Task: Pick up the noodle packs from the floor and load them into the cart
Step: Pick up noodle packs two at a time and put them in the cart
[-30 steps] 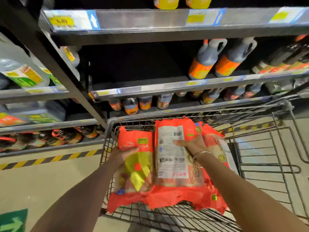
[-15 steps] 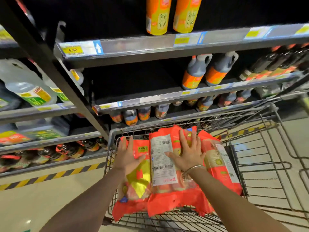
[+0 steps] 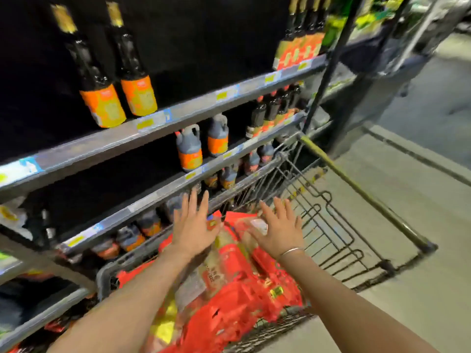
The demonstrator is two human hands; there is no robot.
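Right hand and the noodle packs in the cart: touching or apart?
Cannot tell. In the blurred head view the right hand is spread open over the noodle packs; neither contact nor a gap shows.

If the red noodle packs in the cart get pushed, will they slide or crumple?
The noodle packs look like soft, creased film, so they would probably crumple and shift rather than slide stiffly. Glossy wrapping suggests some slipperiness. Leaning in the cart, they seem likely to slump.
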